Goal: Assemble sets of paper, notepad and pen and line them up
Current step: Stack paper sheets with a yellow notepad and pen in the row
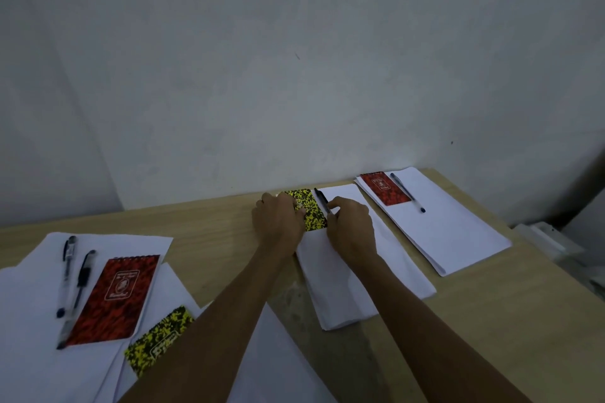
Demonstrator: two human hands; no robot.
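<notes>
Nearest the viewer, at lower left: unsorted stock. Loose white sheets [29,353] carry a red notepad [114,299], a yellow-and-black notepad [157,342] partly hidden under the person's left forearm, and at least two pens [70,275] lying just beside the red one.

Centre: the set being assembled. A stack of paper [357,291] lies on the wooden table [209,232], its far end toward the wall. On that far end sits a second yellow-and-black notepad [309,211] with a black pen [322,199] along its right edge. The left hand [280,219] rests on the notepad's left side, fingers bent over it; whether they pinch the edge or merely press cannot be told. The right hand [352,226] lies on the paper with curled fingertips at the pen's barrel, apparently nipping it, though the contact is small and dim.

Far right: a finished set, comprising a paper stack [458,232], red notepad [386,188] and pen [407,193], near the wall [294,75].

Suggested handling: the step appears to be squaring notepad and pen on the sheet. Steady the notepad with the left hand while the right slides the pen parallel to it, copying the finished set's layout. Press lightly, since loose sheets probably shift and the round pen may roll.
</notes>
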